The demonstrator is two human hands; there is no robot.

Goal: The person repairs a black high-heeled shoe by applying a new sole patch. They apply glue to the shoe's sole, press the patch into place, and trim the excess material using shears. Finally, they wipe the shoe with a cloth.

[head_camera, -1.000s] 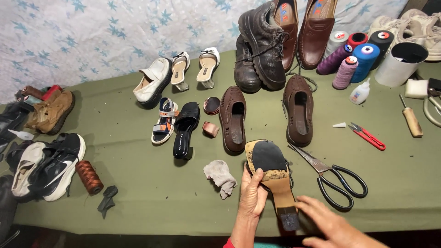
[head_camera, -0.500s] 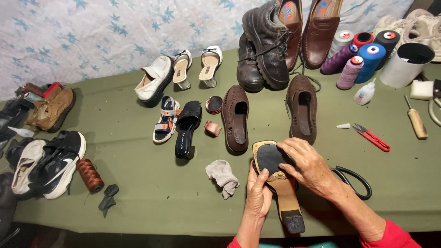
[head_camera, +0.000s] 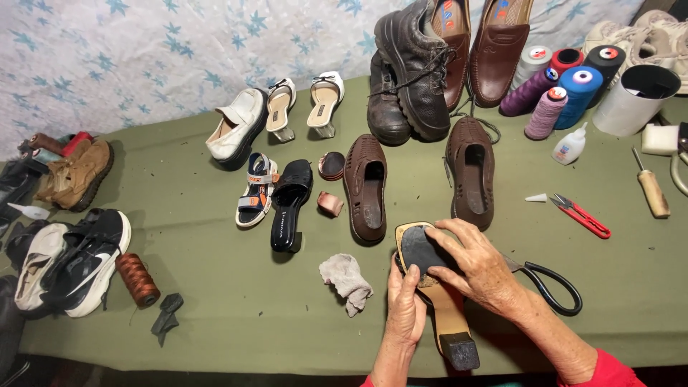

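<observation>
A heeled shoe [head_camera: 438, 301] lies sole up on the green cloth near the front edge, its black block heel pointing toward me. My left hand [head_camera: 405, 307] grips its left side, thumb on the dark front sole. My right hand [head_camera: 479, 269] rests over the dark front sole [head_camera: 418, 251], fingers pressing on it. Black-handled scissors [head_camera: 552, 285] lie just right of my right hand, partly hidden under it. A crumpled grey rag [head_camera: 347, 282] sits left of my left hand.
Brown slip-ons [head_camera: 366, 186], black and brown shoes [head_camera: 412, 72], sandals [head_camera: 256, 189] and sneakers [head_camera: 72, 261] cover the green table [head_camera: 229, 315]. Thread cones [head_camera: 548, 111], a glue bottle [head_camera: 569, 145], red snips [head_camera: 582, 215], an awl [head_camera: 652, 192] and a brown spool [head_camera: 136, 278] lie around.
My right hand came up from the front edge onto the shoe's front sole, covering part of the scissors. My left hand stays on the shoe's side.
</observation>
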